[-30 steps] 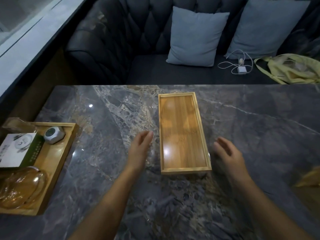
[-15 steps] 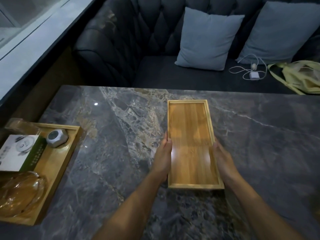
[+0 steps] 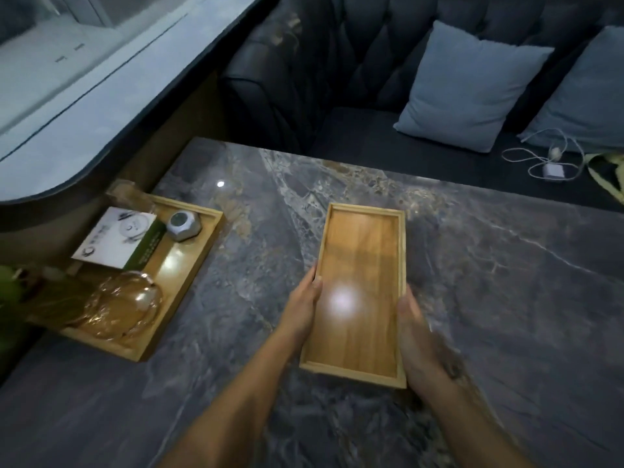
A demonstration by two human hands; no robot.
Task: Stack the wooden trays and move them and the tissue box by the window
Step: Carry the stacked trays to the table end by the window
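A long empty wooden tray (image 3: pixel 359 265) is in the middle of the dark marble table (image 3: pixel 489 282). My left hand (image 3: pixel 302 307) grips its left long side and my right hand (image 3: pixel 418 339) grips its right long side, near the tray's near end. A second, wider wooden tray (image 3: pixel 199 244) lies at the table's left edge by the window sill (image 3: pixel 84 106). It holds a white and green box (image 3: pixel 118 241), a grey faceted gadget (image 3: pixel 184 225) and an amber glass dish (image 3: pixel 123 307).
A dark tufted sofa (image 3: pixel 304 62) runs behind the table with two grey-blue cushions (image 3: pixel 469 86). A white charger and cable (image 3: pixel 550 163) and a yellow-green bag (image 3: pixel 607 170) lie on the seat. A green plant (image 3: pixel 6 285) shows at the far left.
Both hands closed in from beside the tray and took hold of its long sides. The view swung left, bringing the window sill and the left tray further into view.
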